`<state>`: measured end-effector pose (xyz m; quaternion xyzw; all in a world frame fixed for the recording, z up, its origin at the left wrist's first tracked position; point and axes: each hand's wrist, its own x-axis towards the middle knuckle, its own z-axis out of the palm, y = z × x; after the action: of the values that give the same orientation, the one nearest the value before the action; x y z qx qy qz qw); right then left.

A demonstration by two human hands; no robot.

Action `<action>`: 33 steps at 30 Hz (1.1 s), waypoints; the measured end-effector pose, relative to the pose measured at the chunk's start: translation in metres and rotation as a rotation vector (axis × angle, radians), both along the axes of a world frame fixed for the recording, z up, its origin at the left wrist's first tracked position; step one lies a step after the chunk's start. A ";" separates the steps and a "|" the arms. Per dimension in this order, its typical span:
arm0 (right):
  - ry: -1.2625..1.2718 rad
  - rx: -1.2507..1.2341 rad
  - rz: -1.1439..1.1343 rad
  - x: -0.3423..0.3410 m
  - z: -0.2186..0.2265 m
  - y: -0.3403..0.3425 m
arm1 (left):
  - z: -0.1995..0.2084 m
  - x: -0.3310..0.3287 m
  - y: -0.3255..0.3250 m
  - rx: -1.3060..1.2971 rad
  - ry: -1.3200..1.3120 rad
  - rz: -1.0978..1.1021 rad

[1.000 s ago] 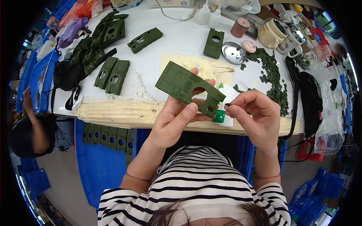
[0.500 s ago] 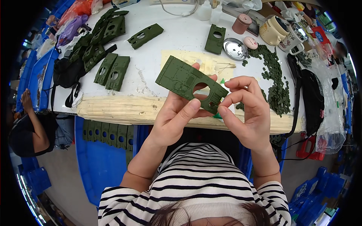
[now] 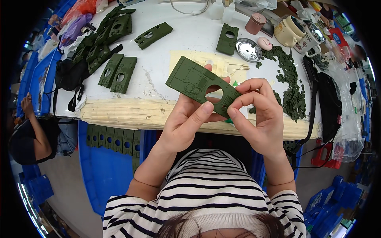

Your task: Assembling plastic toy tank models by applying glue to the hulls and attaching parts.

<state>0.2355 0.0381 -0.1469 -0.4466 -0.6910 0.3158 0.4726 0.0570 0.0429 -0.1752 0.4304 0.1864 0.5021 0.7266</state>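
My left hand (image 3: 180, 123) holds a dark green plastic model tank hull (image 3: 189, 79) above the table's front edge, thumb on the near side and fingers underneath. The hull is tilted, and a large round hole goes through it near its right end. At that right end my right hand (image 3: 262, 119) is closed in a pinch, thumb and fingertips touching the hull's corner. Whatever small thing is between those fingertips is hidden. Beneath my hands lies a sheet of yellowish tape (image 3: 186, 59) with thin sticks (image 3: 238, 68) on it.
More green hulls (image 3: 123, 75) lie at the left, one hull (image 3: 227, 39) at the back. Many small green parts (image 3: 291, 91) spread at right, near a round metal lid (image 3: 249, 50) and mugs (image 3: 285, 31). A blue bin (image 3: 103, 170) below holds hulls. Another person (image 3: 37, 135) sits far left.
The hull has turned and shifted very slightly. My right fingertips have moved a little closer in against its right end. The other person's hand at far left has shifted.
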 end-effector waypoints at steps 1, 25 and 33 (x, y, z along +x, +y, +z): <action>-0.004 0.004 0.000 0.000 0.000 0.000 | 0.001 0.001 -0.001 0.004 0.018 0.024; -0.112 0.089 -0.026 -0.004 0.001 0.003 | 0.005 0.004 -0.004 0.024 0.068 0.127; -0.116 0.084 -0.020 -0.004 0.002 0.005 | 0.004 0.004 -0.003 0.017 0.067 0.112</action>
<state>0.2315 0.0429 -0.1445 -0.4509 -0.7252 0.2552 0.4534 0.0606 0.0395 -0.1708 0.4420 0.2301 0.5291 0.6868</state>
